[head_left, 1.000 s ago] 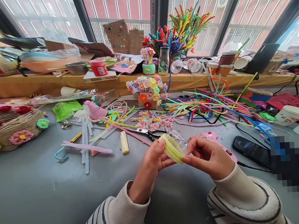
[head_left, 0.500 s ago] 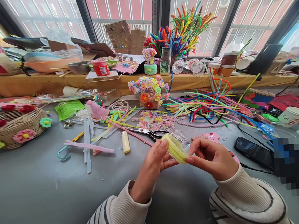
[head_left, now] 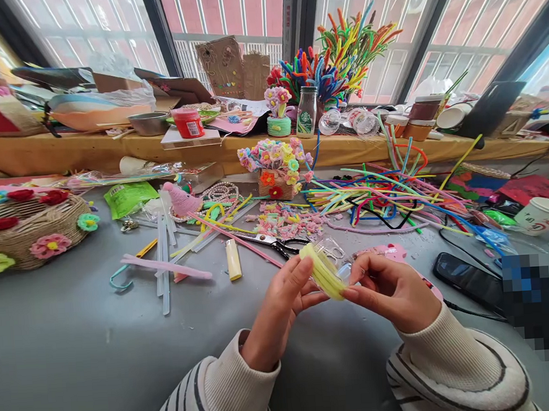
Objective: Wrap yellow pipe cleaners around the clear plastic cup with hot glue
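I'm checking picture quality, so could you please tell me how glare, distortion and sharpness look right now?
Head view: the windows are bright and partly washed out; head view: the dark window frames lean outward, suggesting wide-angle distortion; head view: the yellow ring looks fairly sharp, while a pixelated patch hides part of the right side.

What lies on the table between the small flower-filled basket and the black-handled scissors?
In the head view, scattered pastel scraps lie between the small basket and the scissors.
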A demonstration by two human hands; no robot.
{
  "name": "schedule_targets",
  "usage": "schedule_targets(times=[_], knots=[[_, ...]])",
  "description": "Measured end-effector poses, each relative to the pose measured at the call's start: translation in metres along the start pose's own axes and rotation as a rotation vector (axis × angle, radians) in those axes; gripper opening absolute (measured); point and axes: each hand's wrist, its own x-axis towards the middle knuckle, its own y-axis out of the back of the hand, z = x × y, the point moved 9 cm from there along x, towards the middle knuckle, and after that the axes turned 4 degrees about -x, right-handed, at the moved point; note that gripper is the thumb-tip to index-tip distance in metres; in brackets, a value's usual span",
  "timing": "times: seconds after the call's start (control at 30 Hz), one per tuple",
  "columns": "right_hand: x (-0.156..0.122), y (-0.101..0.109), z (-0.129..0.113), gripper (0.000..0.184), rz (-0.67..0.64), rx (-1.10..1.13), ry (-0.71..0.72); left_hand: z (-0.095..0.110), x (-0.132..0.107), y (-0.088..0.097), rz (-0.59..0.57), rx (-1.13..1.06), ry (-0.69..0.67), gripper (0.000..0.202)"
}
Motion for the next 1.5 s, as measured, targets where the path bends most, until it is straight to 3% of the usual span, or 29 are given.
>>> schedule_targets(times=[0.47, 1.5], knots=[[-0.0005, -0.0009, 0.0002, 0.029, -0.003, -0.002, -0.018, 0.003, -0.0006, -0.0009, 0.005, 0.057, -0.045, 0.051], [-0.0005, -0.0018, 0.0, 0.028, 0.0, -0.043, -0.023, 0.0073, -0.0056, -0.0047, 0.012, 0.068, -0.06, 0.038]])
